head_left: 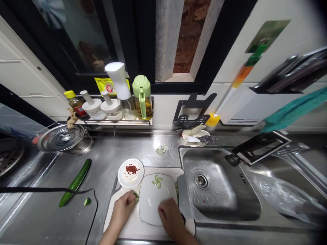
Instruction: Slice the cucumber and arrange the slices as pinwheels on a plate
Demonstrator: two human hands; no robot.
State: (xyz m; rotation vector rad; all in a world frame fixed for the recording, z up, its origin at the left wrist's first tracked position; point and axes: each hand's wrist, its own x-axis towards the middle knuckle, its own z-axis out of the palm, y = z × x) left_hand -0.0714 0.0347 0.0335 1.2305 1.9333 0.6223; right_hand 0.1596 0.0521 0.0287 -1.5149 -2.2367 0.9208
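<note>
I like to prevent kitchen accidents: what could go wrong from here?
The knife lies close to the right hand, so a careless move might bump it or cause a cut. The small plate of red bits sits at a corner of the cutting board; a nudge could spill them. The cucumber slices at the left hand's fingertips might slip.

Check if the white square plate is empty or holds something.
Not empty: a few green slices lie near the far edge of the plate; its middle is bare.
</note>
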